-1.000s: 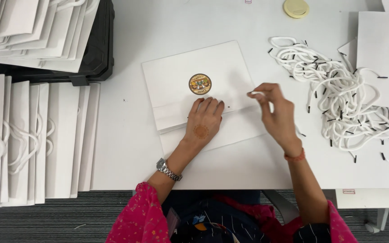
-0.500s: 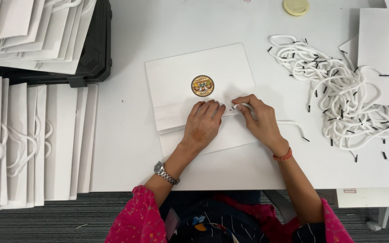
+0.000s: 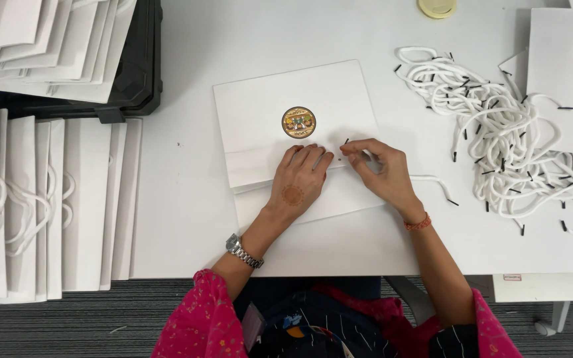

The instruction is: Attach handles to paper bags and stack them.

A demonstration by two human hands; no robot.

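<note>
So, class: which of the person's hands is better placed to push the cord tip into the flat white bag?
Probably the right hand: it pinches the black-tipped white cord at the white paper bag. The left hand lies flat on the bag.

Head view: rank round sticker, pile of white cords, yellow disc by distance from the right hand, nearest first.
From the right hand:
1. Round sticker, on the bag just up-left.
2. Pile of white cords, to the right.
3. Yellow disc, at the table's far edge.
</note>
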